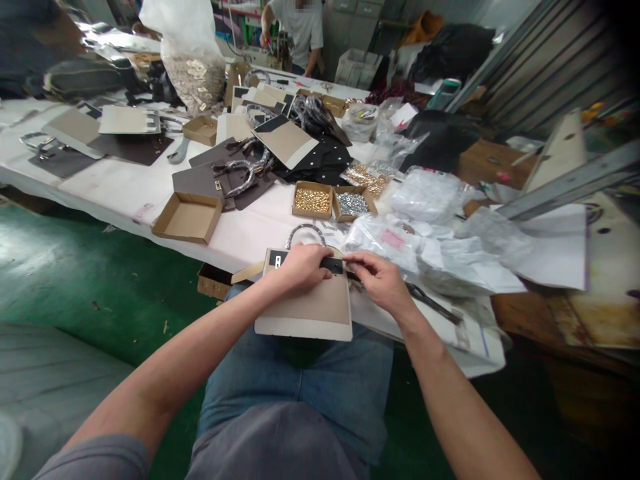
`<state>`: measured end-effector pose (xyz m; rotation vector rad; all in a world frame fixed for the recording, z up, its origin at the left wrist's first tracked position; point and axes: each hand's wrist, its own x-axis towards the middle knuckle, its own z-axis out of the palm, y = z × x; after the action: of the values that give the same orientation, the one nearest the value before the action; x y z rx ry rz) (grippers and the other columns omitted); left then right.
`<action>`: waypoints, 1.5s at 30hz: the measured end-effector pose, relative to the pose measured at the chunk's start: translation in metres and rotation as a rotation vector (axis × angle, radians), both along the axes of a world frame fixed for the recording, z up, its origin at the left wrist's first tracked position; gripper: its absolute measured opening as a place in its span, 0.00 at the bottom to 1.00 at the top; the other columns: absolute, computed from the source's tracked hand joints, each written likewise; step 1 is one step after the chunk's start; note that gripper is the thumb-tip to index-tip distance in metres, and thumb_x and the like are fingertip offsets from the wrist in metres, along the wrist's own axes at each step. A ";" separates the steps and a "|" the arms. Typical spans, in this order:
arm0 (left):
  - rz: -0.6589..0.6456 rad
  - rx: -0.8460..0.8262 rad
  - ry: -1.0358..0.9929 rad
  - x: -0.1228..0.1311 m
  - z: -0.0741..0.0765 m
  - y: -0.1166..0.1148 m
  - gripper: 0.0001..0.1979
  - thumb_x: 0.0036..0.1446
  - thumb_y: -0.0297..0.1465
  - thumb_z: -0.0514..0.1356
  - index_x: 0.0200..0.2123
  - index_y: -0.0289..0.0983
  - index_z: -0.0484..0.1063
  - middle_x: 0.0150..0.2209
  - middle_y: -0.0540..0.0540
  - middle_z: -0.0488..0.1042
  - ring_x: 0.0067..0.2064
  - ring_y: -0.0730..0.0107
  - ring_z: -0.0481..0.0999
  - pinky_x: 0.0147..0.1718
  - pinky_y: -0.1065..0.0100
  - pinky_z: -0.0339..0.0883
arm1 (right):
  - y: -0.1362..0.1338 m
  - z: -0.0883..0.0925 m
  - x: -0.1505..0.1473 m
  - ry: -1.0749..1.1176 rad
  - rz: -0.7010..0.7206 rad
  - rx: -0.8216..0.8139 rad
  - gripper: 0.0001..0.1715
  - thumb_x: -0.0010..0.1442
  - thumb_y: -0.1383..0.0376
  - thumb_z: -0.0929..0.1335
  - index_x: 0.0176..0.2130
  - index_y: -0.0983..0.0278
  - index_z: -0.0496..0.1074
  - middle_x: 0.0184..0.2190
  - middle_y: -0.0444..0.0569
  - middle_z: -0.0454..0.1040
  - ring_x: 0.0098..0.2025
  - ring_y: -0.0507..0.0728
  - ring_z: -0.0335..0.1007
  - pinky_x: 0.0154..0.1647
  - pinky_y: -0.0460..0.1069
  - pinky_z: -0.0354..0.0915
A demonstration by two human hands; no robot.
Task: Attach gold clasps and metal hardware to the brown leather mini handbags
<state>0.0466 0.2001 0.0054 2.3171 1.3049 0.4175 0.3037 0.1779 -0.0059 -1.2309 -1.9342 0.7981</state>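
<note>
A beige and dark handbag panel (320,310) lies at the table's near edge, over my lap. My left hand (300,267) is closed over its upper part, pressing on a dark strap (334,265) that runs across it. My right hand (377,280) pinches the right end of that strap with curled fingers. A grey curved handle (304,230) shows just beyond my left hand. A dark tool (433,305) lies on the table to the right of my right hand.
On the white table (125,190) stand an open cardboard box (187,217), small boxes of gold (313,200) and silver (351,203) hardware, plastic bags (430,197), several bag panels (285,140) and a big bag of metal parts (193,67). A person (297,30) works at the far end. Green floor lies left.
</note>
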 end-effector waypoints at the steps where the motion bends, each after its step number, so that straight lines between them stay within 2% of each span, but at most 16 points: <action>1: 0.002 -0.005 -0.003 0.000 0.000 0.000 0.20 0.64 0.38 0.72 0.58 0.42 0.85 0.53 0.40 0.88 0.56 0.45 0.86 0.59 0.53 0.74 | 0.000 -0.001 -0.001 0.022 -0.012 -0.040 0.17 0.76 0.53 0.71 0.58 0.55 0.84 0.50 0.51 0.87 0.51 0.65 0.85 0.57 0.63 0.80; 4: 0.005 -0.003 -0.011 -0.001 -0.001 -0.001 0.21 0.64 0.38 0.72 0.59 0.42 0.84 0.54 0.40 0.88 0.57 0.45 0.85 0.60 0.53 0.74 | 0.000 -0.002 -0.008 0.040 -0.024 -0.121 0.23 0.72 0.52 0.76 0.62 0.57 0.82 0.44 0.50 0.88 0.42 0.63 0.85 0.49 0.61 0.82; 6: 0.004 0.007 -0.016 -0.001 -0.002 -0.001 0.21 0.64 0.37 0.71 0.60 0.42 0.84 0.55 0.39 0.88 0.57 0.44 0.85 0.60 0.53 0.74 | 0.000 -0.002 -0.012 0.001 -0.034 -0.120 0.17 0.70 0.53 0.77 0.54 0.57 0.84 0.42 0.50 0.88 0.40 0.63 0.85 0.48 0.61 0.82; 9: 0.007 0.012 -0.014 -0.001 -0.002 -0.002 0.21 0.65 0.38 0.71 0.60 0.42 0.84 0.55 0.39 0.88 0.57 0.44 0.85 0.60 0.52 0.74 | -0.001 -0.001 -0.014 -0.045 -0.051 -0.107 0.11 0.69 0.54 0.77 0.47 0.57 0.86 0.43 0.50 0.89 0.41 0.64 0.85 0.48 0.60 0.81; 14: 0.019 -0.001 -0.011 0.000 -0.005 -0.002 0.22 0.64 0.39 0.71 0.61 0.43 0.83 0.56 0.40 0.87 0.58 0.44 0.85 0.60 0.53 0.74 | 0.001 -0.004 -0.015 -0.022 -0.053 -0.109 0.11 0.70 0.54 0.77 0.47 0.57 0.86 0.42 0.49 0.88 0.40 0.62 0.84 0.46 0.59 0.80; 19: 0.021 0.018 -0.006 -0.001 -0.004 -0.002 0.23 0.65 0.39 0.71 0.61 0.42 0.83 0.56 0.39 0.88 0.57 0.44 0.85 0.60 0.52 0.74 | 0.005 -0.007 -0.018 -0.083 -0.032 -0.040 0.07 0.71 0.58 0.75 0.47 0.56 0.85 0.46 0.50 0.87 0.45 0.64 0.83 0.49 0.60 0.79; 24: 0.018 0.014 -0.030 -0.002 -0.004 -0.002 0.23 0.64 0.38 0.71 0.60 0.41 0.84 0.55 0.39 0.88 0.56 0.44 0.86 0.59 0.53 0.75 | 0.003 -0.006 -0.023 -0.137 -0.010 0.020 0.07 0.73 0.60 0.73 0.46 0.57 0.83 0.45 0.51 0.84 0.46 0.65 0.81 0.48 0.60 0.77; 30: 0.016 -0.019 -0.068 -0.001 -0.007 0.002 0.24 0.63 0.38 0.72 0.61 0.43 0.84 0.54 0.42 0.88 0.56 0.45 0.86 0.57 0.55 0.77 | -0.002 -0.008 -0.024 -0.141 -0.038 0.051 0.10 0.74 0.59 0.73 0.54 0.57 0.80 0.47 0.51 0.81 0.47 0.64 0.79 0.49 0.59 0.75; 35: 0.017 0.023 -0.049 -0.001 -0.009 0.000 0.22 0.63 0.38 0.71 0.60 0.41 0.84 0.56 0.40 0.88 0.57 0.43 0.86 0.58 0.53 0.77 | -0.010 -0.014 -0.027 -0.146 -0.051 0.158 0.08 0.78 0.57 0.70 0.48 0.56 0.80 0.46 0.52 0.80 0.47 0.65 0.78 0.49 0.61 0.74; 39: 0.023 0.038 -0.056 0.000 -0.011 -0.001 0.23 0.64 0.38 0.69 0.61 0.39 0.84 0.58 0.38 0.87 0.58 0.43 0.86 0.60 0.52 0.77 | -0.019 -0.016 -0.027 -0.146 -0.058 0.235 0.10 0.81 0.56 0.68 0.51 0.56 0.80 0.48 0.54 0.80 0.51 0.66 0.79 0.55 0.63 0.75; 45: 0.022 0.016 -0.047 0.000 -0.013 0.001 0.25 0.64 0.40 0.70 0.63 0.40 0.83 0.58 0.39 0.87 0.59 0.44 0.86 0.61 0.53 0.76 | -0.020 -0.016 -0.012 -0.161 0.080 0.206 0.18 0.78 0.55 0.72 0.63 0.55 0.78 0.57 0.57 0.78 0.58 0.68 0.79 0.59 0.64 0.78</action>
<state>0.0466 0.2012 -0.0080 2.2939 1.3100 0.4877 0.2916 0.1584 -0.0217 -1.1286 -2.1475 0.5363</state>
